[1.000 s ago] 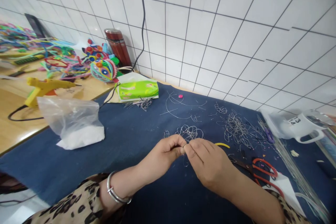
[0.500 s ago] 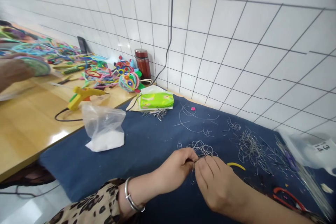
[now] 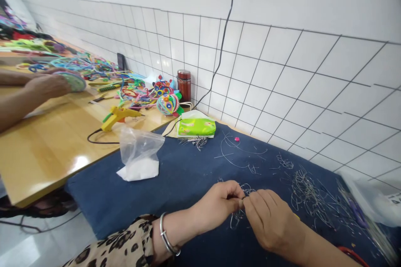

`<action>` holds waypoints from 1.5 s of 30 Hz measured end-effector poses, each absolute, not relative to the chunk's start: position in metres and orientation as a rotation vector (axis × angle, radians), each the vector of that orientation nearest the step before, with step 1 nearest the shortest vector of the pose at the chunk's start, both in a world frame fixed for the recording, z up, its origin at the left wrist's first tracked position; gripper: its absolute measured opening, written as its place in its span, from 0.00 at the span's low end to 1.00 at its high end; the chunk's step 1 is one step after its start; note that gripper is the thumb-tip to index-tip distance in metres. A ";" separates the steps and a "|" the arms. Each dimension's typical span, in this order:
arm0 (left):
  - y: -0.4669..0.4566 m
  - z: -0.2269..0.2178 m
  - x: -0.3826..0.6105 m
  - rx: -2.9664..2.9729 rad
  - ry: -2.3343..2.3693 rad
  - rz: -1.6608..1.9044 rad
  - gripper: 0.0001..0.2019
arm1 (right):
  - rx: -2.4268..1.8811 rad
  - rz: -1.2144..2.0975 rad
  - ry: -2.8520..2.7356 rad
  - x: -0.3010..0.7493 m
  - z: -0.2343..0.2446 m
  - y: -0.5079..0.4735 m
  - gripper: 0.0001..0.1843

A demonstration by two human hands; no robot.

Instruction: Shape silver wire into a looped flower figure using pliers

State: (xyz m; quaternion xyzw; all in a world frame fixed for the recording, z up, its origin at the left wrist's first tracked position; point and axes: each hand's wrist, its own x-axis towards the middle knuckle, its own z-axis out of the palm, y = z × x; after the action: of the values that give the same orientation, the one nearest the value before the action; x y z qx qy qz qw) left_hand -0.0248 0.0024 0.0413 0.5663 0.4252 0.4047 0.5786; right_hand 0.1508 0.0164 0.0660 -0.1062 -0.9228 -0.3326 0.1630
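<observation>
My left hand (image 3: 219, 204), a metal bangle on its wrist, pinches thumb against index finger at the front of the blue cloth. Its fingertips meet those of my right hand (image 3: 272, 219), whose fingers are curled closed. Between them is a thin silver wire (image 3: 238, 217), part of a looped tangle that shows behind and below the fingertips. The exact grip point is mostly covered by the fingers. A yellow handle tip (image 3: 296, 217) peeks out beside my right hand.
Blue cloth (image 3: 103, 183) covers my side, with a wire heap (image 3: 308, 196), red handles (image 3: 352, 254) and a plastic bag of white material (image 3: 140, 158). Farther left are a glue gun (image 3: 120, 117), a tissue pack (image 3: 196, 127), a red-brown jar (image 3: 184, 85) and another person's hands (image 3: 46, 87).
The view has swung left and up, so everything sits farther right and lower. Both my hands stay pinched together at the wire. More of the other person's arms shows.
</observation>
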 end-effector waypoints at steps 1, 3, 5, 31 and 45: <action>0.002 0.042 -0.025 1.300 0.966 0.972 0.01 | -0.343 -0.940 -2.602 0.150 0.064 0.016 0.06; 0.001 0.042 -0.026 1.246 0.913 1.014 0.03 | -0.429 -0.909 -2.547 0.149 0.059 0.015 0.06; 0.001 0.041 -0.026 1.196 0.890 1.047 0.04 | -0.516 -0.864 -2.491 0.147 0.053 0.013 0.05; 0.006 0.034 -0.025 0.999 0.811 1.107 0.05 | -0.964 0.180 -2.298 0.151 0.046 0.022 0.05; 0.005 0.022 -0.016 1.621 1.097 1.078 0.10 | -1.135 1.236 -1.855 0.149 0.066 0.022 0.02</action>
State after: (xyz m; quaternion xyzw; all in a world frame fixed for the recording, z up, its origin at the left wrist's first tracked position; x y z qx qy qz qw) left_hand -0.0156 0.0046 0.0224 0.6521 0.4414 0.4336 0.4381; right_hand 0.1492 0.0224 0.0662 -0.4309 -0.7039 0.4689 0.3147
